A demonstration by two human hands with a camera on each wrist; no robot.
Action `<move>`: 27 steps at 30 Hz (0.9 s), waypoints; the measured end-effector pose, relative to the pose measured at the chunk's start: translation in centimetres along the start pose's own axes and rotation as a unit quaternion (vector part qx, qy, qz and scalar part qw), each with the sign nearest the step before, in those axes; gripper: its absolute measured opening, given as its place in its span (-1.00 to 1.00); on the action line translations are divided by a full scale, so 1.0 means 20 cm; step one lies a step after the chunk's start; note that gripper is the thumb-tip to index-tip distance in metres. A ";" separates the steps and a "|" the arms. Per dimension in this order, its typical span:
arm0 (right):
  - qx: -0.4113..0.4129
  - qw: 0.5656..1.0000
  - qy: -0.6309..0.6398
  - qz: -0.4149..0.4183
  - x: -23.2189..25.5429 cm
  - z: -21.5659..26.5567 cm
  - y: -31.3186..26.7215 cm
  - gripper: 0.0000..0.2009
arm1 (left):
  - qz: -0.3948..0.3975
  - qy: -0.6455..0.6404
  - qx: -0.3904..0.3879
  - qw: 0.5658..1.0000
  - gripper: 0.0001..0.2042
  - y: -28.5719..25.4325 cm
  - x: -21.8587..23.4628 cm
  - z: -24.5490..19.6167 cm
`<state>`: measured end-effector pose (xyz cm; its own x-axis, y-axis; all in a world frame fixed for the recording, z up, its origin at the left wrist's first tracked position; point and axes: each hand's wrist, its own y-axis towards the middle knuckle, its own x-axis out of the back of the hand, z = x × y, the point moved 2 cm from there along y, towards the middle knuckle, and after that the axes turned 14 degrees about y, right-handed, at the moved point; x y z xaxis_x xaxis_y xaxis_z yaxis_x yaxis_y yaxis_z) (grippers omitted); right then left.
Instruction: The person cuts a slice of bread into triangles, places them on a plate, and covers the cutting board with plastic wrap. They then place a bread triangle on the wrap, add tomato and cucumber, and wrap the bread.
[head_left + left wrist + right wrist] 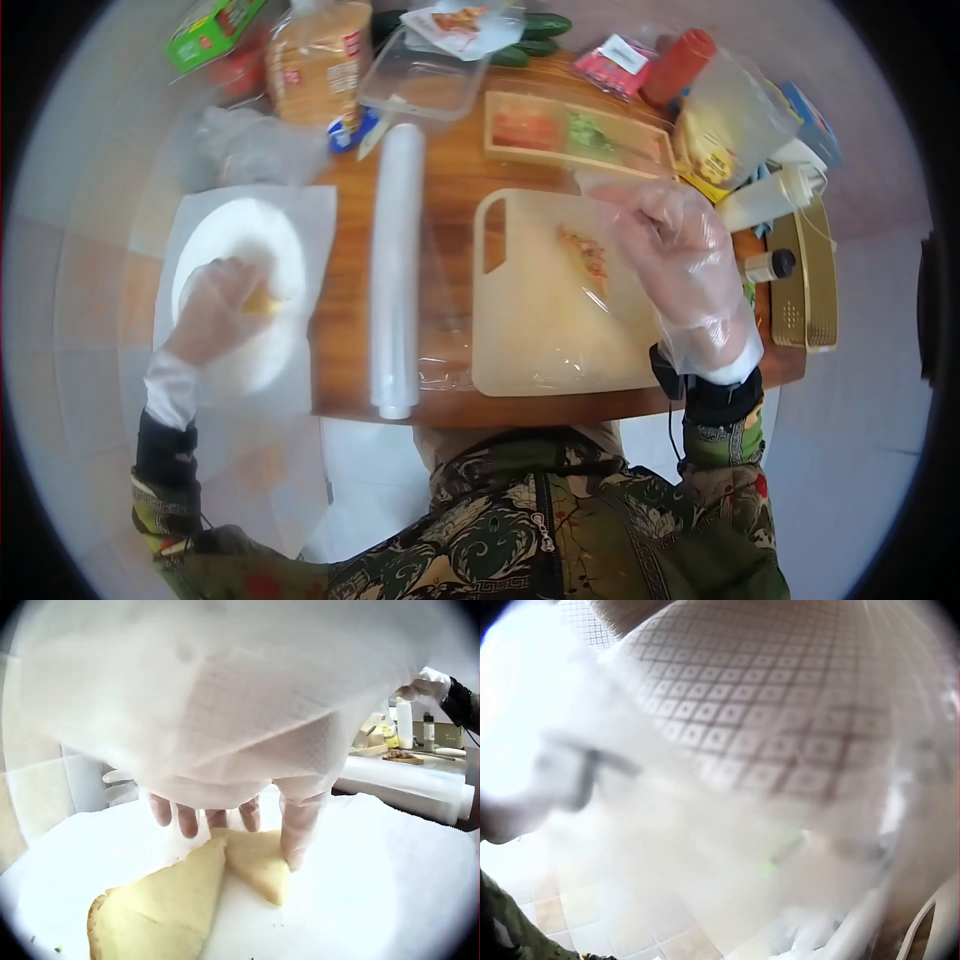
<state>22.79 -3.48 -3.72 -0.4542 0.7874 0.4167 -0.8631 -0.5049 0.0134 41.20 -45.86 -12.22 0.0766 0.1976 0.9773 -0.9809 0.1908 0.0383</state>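
Note:
My left hand (220,305), in a clear plastic glove, is over a white plate (240,365). In the left wrist view its thumb lies along the right side of a pale bread triangle (259,862), with the fingertips at its back edge. A larger bread triangle (161,915) with a browned crust lies beside it. My right hand (690,265), also gloved, is raised over the right side of a cream cutting board (530,345), its fingers loosely curled with nothing visible in them. Near it on the board lies a wedge with reddish filling (583,255).
A roll of cling film (397,270) stretches between plate and board. Behind stand a loaf in its bag (318,65), a clear tub (425,85) and a box of chopped fillings (580,130). A white squeeze bottle (765,200) and a gold basket (805,280) are at right.

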 end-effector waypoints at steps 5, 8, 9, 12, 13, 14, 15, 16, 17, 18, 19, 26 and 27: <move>0.045 0.997 0.043 -0.042 0.14 -0.06 -0.03 -0.78 | 0.110 -0.021 0.032 0.993 -0.61 0.01 0.10 0.01; 0.029 0.994 0.084 -0.062 0.18 -0.09 -0.06 -0.78 | 0.227 -0.107 0.109 0.962 -0.68 0.01 0.12 0.12; 0.038 0.992 0.105 -0.064 0.19 -0.09 -0.07 -0.78 | 0.227 -0.105 0.104 0.963 -0.68 0.02 0.14 0.14; -0.041 0.984 0.156 -0.070 0.19 -0.10 -0.10 -0.79 | 0.078 -0.620 0.271 0.732 -0.86 0.07 0.27 0.10; -0.041 0.984 0.157 -0.073 0.19 -0.10 -0.11 -0.79 | 0.078 -0.619 0.268 0.734 -0.86 0.14 0.35 0.01; -0.020 0.978 0.197 -0.058 0.17 -0.12 -0.13 -0.79 | 0.090 -0.579 0.272 0.764 -0.88 0.23 0.44 -0.08; 0.001 0.971 0.237 -0.042 0.15 -0.14 -0.13 -0.77 | 0.100 -0.537 0.276 0.791 -0.89 0.31 0.49 -0.16; 0.058 0.967 0.249 -0.021 0.12 -0.17 -0.13 -0.74 | 0.099 -0.536 0.275 0.792 -0.89 0.39 0.50 -0.24; 0.061 0.966 0.250 -0.021 0.08 -0.19 -0.13 -0.74 | 0.090 -0.561 0.251 0.783 -0.87 0.47 0.48 -0.32; 0.040 0.959 0.280 -0.004 0.04 -0.20 -0.14 -0.72 | 0.080 -0.586 0.226 0.774 -0.83 0.54 0.48 -0.41; 0.019 0.951 0.310 0.012 0.01 -0.20 -0.15 -0.71 | 0.074 -0.606 0.211 0.763 -0.86 0.62 0.50 -0.54; -0.111 0.920 0.377 0.006 0.04 -0.19 -0.20 -0.67 | 0.162 -0.720 0.093 0.668 -0.90 0.98 0.53 -0.95; -0.111 0.915 0.388 0.000 0.05 -0.22 -0.20 -0.70 | 0.179 -0.726 0.083 0.659 -0.90 1.01 0.54 -0.98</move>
<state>24.92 0.88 -7.29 -0.4000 0.8445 -0.3561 -0.8476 -0.4886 -0.2068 25.72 -20.98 -5.01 -0.2989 -0.9495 0.0955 -0.9046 0.2501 -0.3451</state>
